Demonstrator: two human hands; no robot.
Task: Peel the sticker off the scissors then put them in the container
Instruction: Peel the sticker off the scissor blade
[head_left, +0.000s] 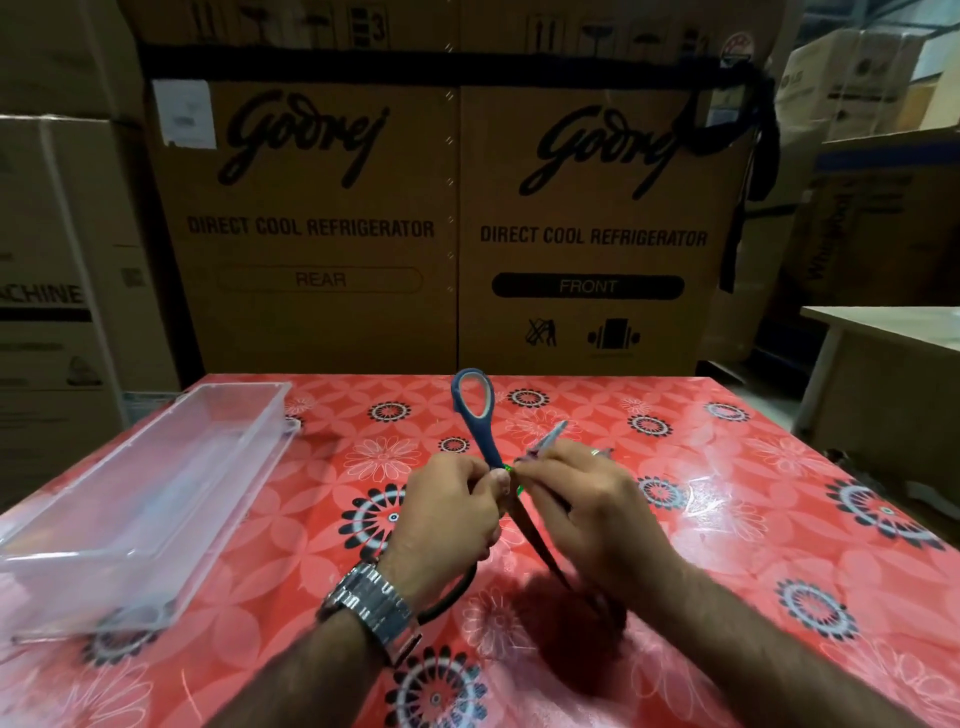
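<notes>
Together above the table (727, 467), left hand (449, 512), fingers (478, 475) curled round scissors (475, 415), right hand (592, 514), fingers pinching green sticker (508, 470).

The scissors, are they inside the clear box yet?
No, the left hand and right hand hold the scissors outside the container.

Dim, soft-focus frame with glare on the tablecloth (727, 499), warped edges.

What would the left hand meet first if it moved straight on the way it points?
Likely the right hand, just across the scissors that the left hand also grips; depth is unclear.
</notes>
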